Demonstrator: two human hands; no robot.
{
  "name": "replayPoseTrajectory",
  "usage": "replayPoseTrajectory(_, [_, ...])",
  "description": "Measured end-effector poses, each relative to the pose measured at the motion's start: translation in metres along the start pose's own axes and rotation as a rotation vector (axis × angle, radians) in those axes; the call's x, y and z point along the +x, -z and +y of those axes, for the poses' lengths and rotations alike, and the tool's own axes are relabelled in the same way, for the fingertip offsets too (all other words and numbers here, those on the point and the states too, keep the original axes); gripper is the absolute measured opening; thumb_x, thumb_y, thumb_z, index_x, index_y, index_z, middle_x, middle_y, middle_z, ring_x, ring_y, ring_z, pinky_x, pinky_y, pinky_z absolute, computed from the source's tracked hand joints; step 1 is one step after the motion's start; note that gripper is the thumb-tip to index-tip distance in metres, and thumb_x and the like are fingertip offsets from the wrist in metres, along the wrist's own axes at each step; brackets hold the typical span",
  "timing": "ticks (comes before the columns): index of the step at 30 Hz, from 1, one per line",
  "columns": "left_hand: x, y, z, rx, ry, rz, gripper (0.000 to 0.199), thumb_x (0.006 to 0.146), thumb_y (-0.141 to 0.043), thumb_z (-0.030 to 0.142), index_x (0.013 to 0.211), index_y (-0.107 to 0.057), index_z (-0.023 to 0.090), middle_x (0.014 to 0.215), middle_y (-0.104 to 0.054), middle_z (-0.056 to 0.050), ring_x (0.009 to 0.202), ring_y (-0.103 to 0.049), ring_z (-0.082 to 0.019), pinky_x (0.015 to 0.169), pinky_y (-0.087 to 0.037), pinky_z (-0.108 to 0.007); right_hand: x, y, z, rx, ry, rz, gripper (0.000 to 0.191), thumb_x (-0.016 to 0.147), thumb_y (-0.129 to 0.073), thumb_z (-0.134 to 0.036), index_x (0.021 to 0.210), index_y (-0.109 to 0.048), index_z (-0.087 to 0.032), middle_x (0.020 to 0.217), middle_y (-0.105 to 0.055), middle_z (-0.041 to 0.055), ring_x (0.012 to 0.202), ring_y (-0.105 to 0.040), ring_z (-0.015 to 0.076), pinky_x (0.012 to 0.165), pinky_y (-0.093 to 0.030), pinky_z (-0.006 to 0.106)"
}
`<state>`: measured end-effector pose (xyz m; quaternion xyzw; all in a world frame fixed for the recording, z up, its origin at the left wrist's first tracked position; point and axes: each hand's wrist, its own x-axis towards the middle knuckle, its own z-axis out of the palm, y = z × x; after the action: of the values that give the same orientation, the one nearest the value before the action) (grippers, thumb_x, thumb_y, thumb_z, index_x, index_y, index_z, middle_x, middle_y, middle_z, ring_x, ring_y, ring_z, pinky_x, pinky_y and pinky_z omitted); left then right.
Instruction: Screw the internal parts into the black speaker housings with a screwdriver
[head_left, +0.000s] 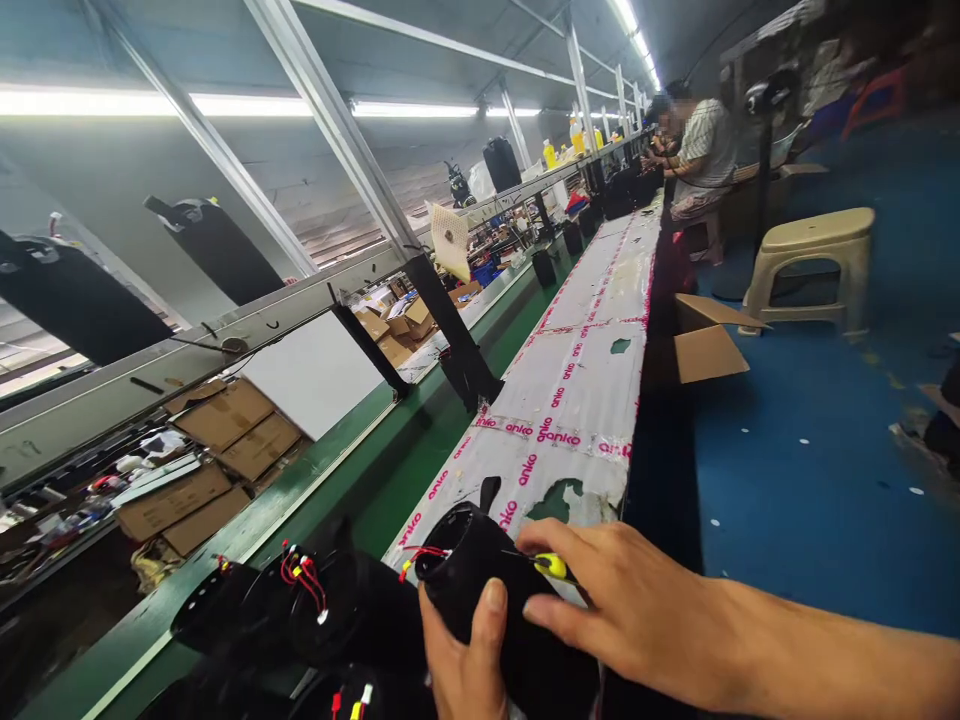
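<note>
A black fabric-covered cylinder (525, 640) with an open end and red wires is gripped in my left hand (469, 650), the thumb lying across its side. My right hand (622, 600) pinches a small yellow and black tool (551, 566) against the cylinder's upper side; the tool's thin tip points toward the open end. A black strap loop (490, 493) stands up beside the rim. Several more black cylinders (360, 610) with red wires and small connectors lie at the lower left.
A bench strip covered in pink-printed sheeting (570, 390) runs away beside a green conveyor (360, 500). Metal posts and a rail (300, 300) stand at the left, with cardboard boxes (232, 430) beyond. A seated person (705, 150) and a stool (814, 250) are further back.
</note>
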<state>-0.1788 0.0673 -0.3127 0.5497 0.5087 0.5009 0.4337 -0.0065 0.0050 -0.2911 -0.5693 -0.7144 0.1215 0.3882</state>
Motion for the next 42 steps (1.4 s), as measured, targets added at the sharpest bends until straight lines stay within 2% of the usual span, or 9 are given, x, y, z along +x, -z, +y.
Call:
replayPoseTrajectory(4, [0.002,0.001,0.004,-0.001,0.033,0.033,0.075,0.071,-0.078,0.057,0.133,-0.059,0.019,0.118,-0.073,-0.012,0.119,-0.065,-0.038,0.104,-0.049,-0.048,0.008,0.023,0.006,-0.181,0.213,-0.039,0.014,0.104,-0.046,-0.023,0.113,-0.057,-0.02,0.096,-0.069,0.0024,0.08,-0.067,0.0201,0.068,-0.046,0.033])
replayPoseTrajectory(8, [0.003,-0.001,0.011,0.09,-0.01,-0.006,0.072,0.072,-0.077,0.054,0.133,-0.059,0.02,0.122,-0.072,-0.011,0.122,-0.063,-0.038,0.109,-0.043,-0.052,0.023,0.035,0.01,-0.489,0.437,-0.094,0.008,0.104,-0.046,-0.022,0.102,-0.054,-0.021,0.087,-0.064,0.0012,0.071,-0.06,0.02,0.057,-0.035,0.035])
replayPoseTrajectory(11, [0.001,-0.002,0.017,0.158,-0.058,-0.02,0.07,0.073,-0.076,0.053,0.131,-0.06,0.017,0.121,-0.072,-0.012,0.121,-0.062,-0.037,0.108,-0.041,-0.05,0.03,0.037,0.008,-0.655,0.508,-0.149,0.004,0.1,-0.052,-0.017,0.099,-0.053,-0.021,0.083,-0.062,0.0007,0.066,-0.058,0.0203,0.052,-0.029,0.036])
replayPoseTrajectory(15, [-0.002,-0.005,0.021,0.15,-0.076,-0.03,0.065,0.073,-0.076,0.052,0.126,-0.062,0.017,0.118,-0.073,-0.01,0.117,-0.064,-0.034,0.102,-0.045,-0.045,0.036,0.039,0.006,-0.745,0.528,-0.195,0.016,0.089,-0.058,-0.008,0.096,-0.051,-0.021,0.079,-0.06,-0.0001,0.061,-0.055,0.0196,0.049,-0.024,0.035])
replayPoseTrajectory(18, [-0.002,-0.006,0.021,0.158,-0.06,-0.025,0.065,0.072,-0.077,0.051,0.126,-0.062,0.017,0.119,-0.072,-0.011,0.115,-0.064,-0.035,0.103,-0.044,-0.046,0.038,0.041,0.007,-0.743,0.557,-0.196,0.019,0.088,-0.056,-0.005,0.097,-0.051,-0.021,0.079,-0.061,0.0004,0.061,-0.055,0.0193,0.05,-0.023,0.034])
replayPoseTrajectory(24, [-0.003,-0.005,0.021,0.17,-0.056,-0.064,0.077,0.076,-0.075,0.052,0.141,-0.053,0.016,0.129,-0.068,-0.014,0.125,-0.059,-0.036,0.108,-0.039,-0.05,0.039,0.046,0.004,-0.736,0.519,-0.248,0.019,0.088,-0.055,-0.003,0.096,-0.053,-0.02,0.078,-0.064,0.0013,0.064,-0.058,0.0186,0.051,-0.024,0.034])
replayPoseTrajectory(30, [-0.004,-0.006,0.025,0.147,-0.068,-0.073,0.071,0.077,-0.076,0.049,0.136,-0.056,0.015,0.129,-0.068,-0.014,0.125,-0.059,-0.034,0.109,-0.039,-0.048,0.042,0.047,0.0,-0.771,0.518,-0.272,0.019,0.087,-0.057,-0.004,0.097,-0.053,-0.02,0.077,-0.066,0.002,0.062,-0.06,0.02,0.049,-0.022,0.034])
replayPoseTrajectory(36, [-0.005,-0.009,0.026,0.186,-0.057,-0.02,0.072,0.073,-0.076,0.052,0.132,-0.059,0.014,0.119,-0.072,-0.014,0.114,-0.065,-0.035,0.101,-0.047,-0.048,0.047,0.045,0.002,-0.841,0.551,-0.286,0.013,0.087,-0.059,-0.01,0.094,-0.056,-0.019,0.071,-0.063,0.0015,0.053,-0.057,0.019,0.045,-0.017,0.035])
replayPoseTrajectory(42, [-0.007,-0.015,0.022,0.271,-0.033,0.093,0.077,0.067,-0.078,0.046,0.135,-0.057,0.016,0.12,-0.071,-0.015,0.114,-0.066,-0.037,0.099,-0.049,-0.051,0.048,0.043,0.002,-0.816,0.572,-0.264,0.013,0.083,-0.062,-0.008,0.09,-0.059,-0.019,0.069,-0.06,0.0013,0.052,-0.055,0.0182,0.043,-0.015,0.035])
